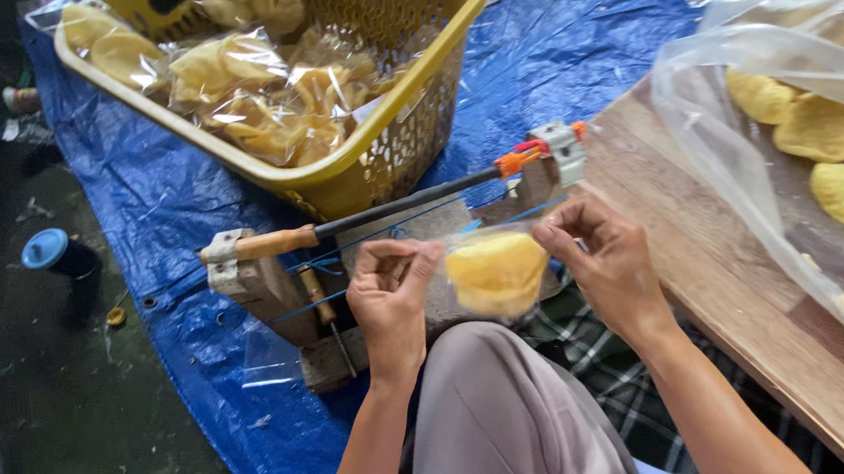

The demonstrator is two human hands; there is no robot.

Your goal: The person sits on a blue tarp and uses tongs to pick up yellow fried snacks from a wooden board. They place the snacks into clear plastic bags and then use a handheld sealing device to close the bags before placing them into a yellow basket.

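Observation:
Both my hands hold a small clear plastic bag of yellow crackers between them, above my knee. My left hand pinches the bag's left top edge, and my right hand pinches the right one. Just beyond the bag is a wooden sealing jig with a long bar that has a wooden handle and an orange end, and a blue wire strung across it.
A yellow plastic basket with several sealed cracker bags sits on a blue tarp ahead. On the right, a wooden board carries a big clear bag of loose crackers. A blue-capped bottle stands on the dark floor at left.

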